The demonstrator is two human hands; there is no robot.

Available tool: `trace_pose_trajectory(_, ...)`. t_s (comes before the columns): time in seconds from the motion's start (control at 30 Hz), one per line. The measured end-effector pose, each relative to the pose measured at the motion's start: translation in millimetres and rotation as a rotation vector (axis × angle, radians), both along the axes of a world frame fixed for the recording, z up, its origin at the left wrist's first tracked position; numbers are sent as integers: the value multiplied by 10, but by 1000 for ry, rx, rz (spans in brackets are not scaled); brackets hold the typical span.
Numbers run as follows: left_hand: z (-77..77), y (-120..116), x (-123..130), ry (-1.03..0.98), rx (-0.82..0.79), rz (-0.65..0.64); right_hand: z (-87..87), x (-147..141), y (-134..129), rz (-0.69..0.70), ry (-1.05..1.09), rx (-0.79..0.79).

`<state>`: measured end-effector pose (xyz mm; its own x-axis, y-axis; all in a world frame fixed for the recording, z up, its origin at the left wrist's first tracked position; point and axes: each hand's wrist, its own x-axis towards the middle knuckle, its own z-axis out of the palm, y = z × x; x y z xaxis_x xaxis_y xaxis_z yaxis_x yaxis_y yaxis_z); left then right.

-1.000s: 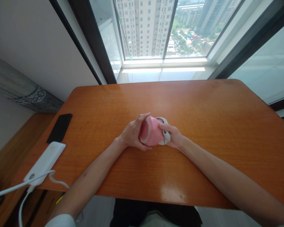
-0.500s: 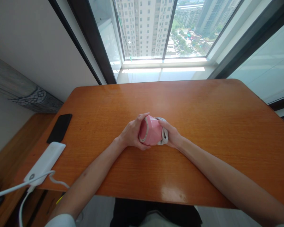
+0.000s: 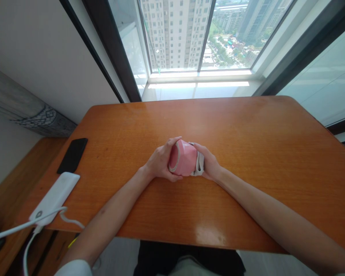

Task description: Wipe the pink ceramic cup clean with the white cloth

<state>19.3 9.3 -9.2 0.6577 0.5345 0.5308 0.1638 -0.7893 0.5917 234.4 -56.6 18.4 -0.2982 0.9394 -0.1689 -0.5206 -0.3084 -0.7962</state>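
Observation:
A pink object (image 3: pixel 186 158) with a pale rim and a whitish strap-like band (image 3: pixel 200 164) on its right side is held over the middle of the wooden table. My left hand (image 3: pixel 161 161) wraps round its left side, thumb and fingers at its near and far edges. On the right, my right hand (image 3: pixel 209 161) grips the whitish band, with its fingers at the far side of the object. Some fingertips of my right hand are hidden behind it.
A black phone (image 3: pixel 72 156) lies on the left of the wooden table (image 3: pixel 247 138). Nearer me sits a white power bank (image 3: pixel 55 197) with white cables (image 3: pixel 17 232) running off the table's left front corner. A window stands behind the far edge.
The fingers of my right hand have shifted slightly up and left along the band toward the far side of the pink object. My left hand has hardly moved.

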Motion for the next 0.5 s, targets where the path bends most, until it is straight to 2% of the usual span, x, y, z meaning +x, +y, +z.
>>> trace_pose_trajectory(0.17, -4, -2, -6, 21, -2, 10, -14, -7, -6, 43, 13, 49)
trace_pose_trajectory(0.5, -15, -4, -2, -4, -7, 9, -1, -20, -38, 3, -105, 83)
